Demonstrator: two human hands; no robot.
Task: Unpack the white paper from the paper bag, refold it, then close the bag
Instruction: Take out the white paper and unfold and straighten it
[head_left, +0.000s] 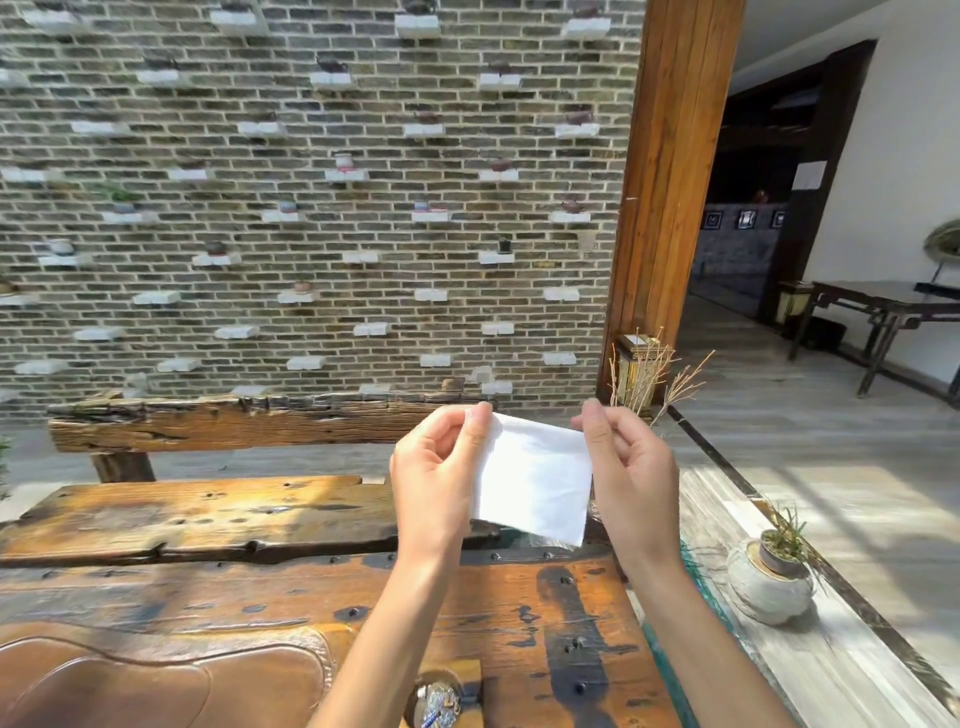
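The thin white rectangular sheet of paper (535, 480) hangs in the air above the weathered, rivet-studded wooden desk (260, 519), pinched at both top corners: the left hand (439, 467) at ten o'clock of the sheet, the right hand (626, 467) at two o'clock, fingers of each clamped on an edge. Its long axis runs hand to hand — both equally near. It looks soft, creased, limp. A paper bag cannot be made out; likely the refold comes next.
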